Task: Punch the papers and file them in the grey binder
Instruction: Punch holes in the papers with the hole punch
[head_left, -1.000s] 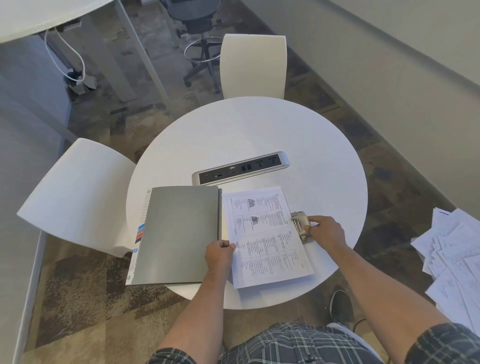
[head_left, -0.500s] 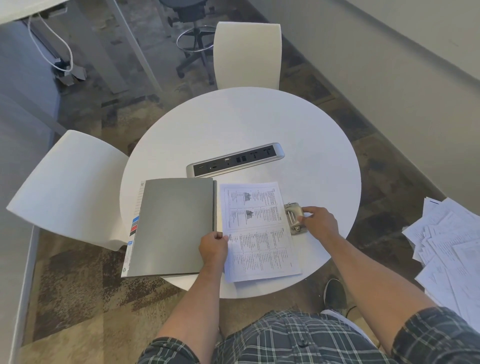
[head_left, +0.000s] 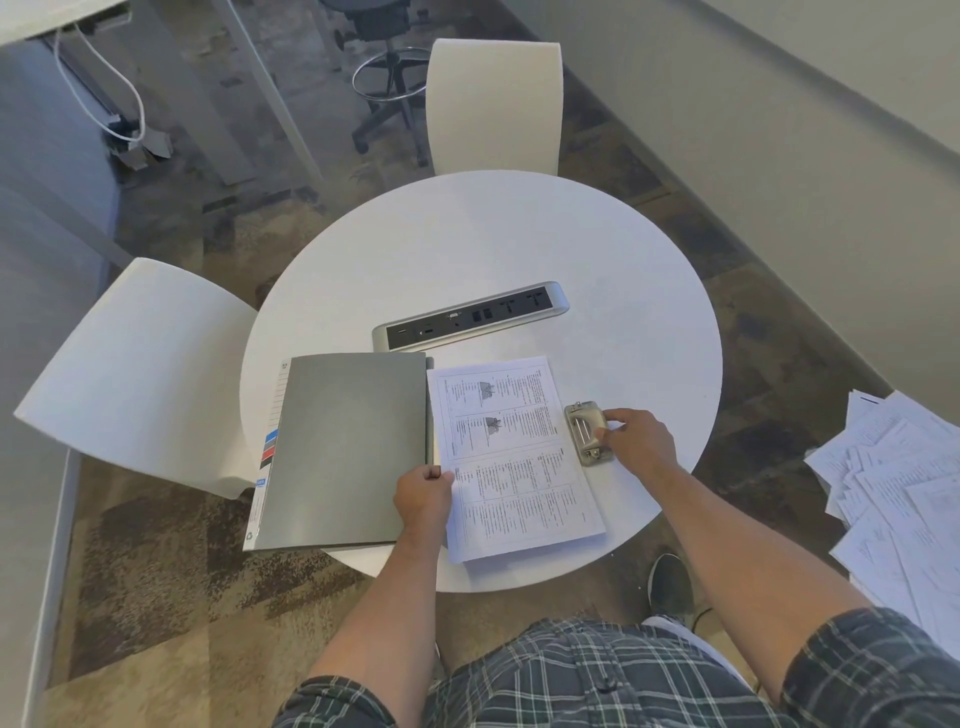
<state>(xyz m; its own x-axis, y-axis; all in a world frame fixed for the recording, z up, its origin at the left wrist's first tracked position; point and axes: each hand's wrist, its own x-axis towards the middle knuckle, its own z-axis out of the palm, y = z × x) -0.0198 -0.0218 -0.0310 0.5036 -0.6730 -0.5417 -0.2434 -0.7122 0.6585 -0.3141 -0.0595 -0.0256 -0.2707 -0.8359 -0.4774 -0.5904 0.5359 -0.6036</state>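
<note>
A grey binder (head_left: 345, 449) lies on the round white table (head_left: 483, 244), its cover opened to the left, with coloured index tabs along its left edge. A printed stack of papers (head_left: 514, 457) lies to its right. My left hand (head_left: 422, 491) pinches the lower left edge of the papers, beside the binder's spine. A silver hole punch (head_left: 586, 432) sits at the papers' right edge. My right hand (head_left: 639, 439) holds the punch from the right, fingers on its body.
A silver power and socket strip (head_left: 470, 322) sits in the table behind the binder. Two white chairs stand at the left (head_left: 140, 374) and far side (head_left: 493, 104). A heap of loose printed sheets (head_left: 904, 493) lies at the right.
The camera view shifted slightly. My right hand stays on the punch and my left hand stays on the papers' edge; the papers and binder have not visibly moved.
</note>
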